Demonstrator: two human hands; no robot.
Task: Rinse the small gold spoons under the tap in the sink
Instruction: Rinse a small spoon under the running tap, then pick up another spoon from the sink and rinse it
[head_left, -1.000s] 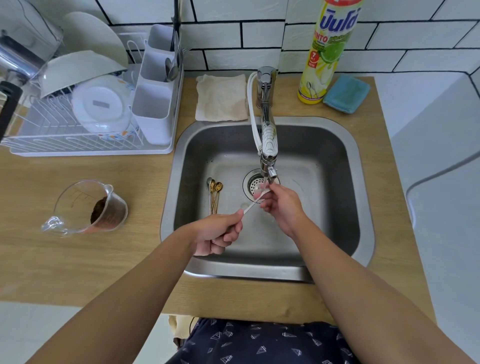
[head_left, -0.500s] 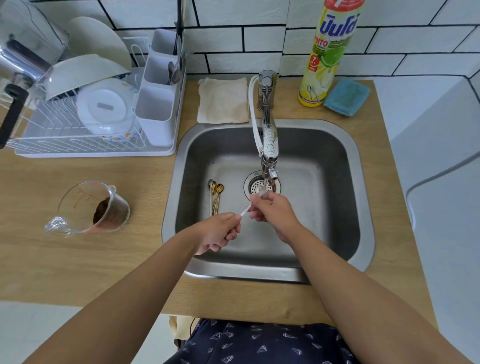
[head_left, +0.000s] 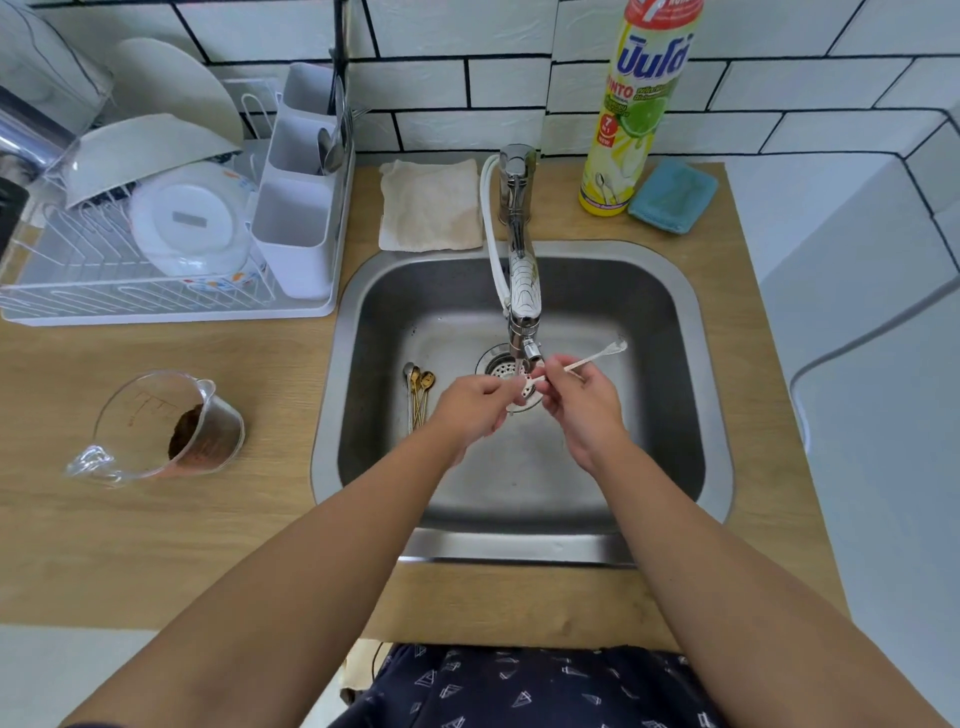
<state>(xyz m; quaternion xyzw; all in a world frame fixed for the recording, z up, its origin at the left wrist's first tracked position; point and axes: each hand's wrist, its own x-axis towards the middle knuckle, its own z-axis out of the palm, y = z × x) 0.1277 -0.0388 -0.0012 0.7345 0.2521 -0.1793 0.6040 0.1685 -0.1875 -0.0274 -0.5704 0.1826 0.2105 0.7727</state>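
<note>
Measuring jug (head_left: 171, 426) left of sink (head_left: 717, 415), gold spoons (head_left: 420, 389) beside drain (head_left: 501, 366)

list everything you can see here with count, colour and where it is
spoon: 1, pale, held under the tap
spoons: small bunch, gold, sink floor left
tap: 1, chrome and white, over the drain
sink: 1, steel, centre
cloth: 1, beige, behind sink
bottle: 1, yellow, back right
sponge: 1, blue, beside bottle
rack: 1, white, back left, with dishes
jug: 1, clear, counter left
left hand: at the spoon's end
right hand: pinches the spoon
</note>
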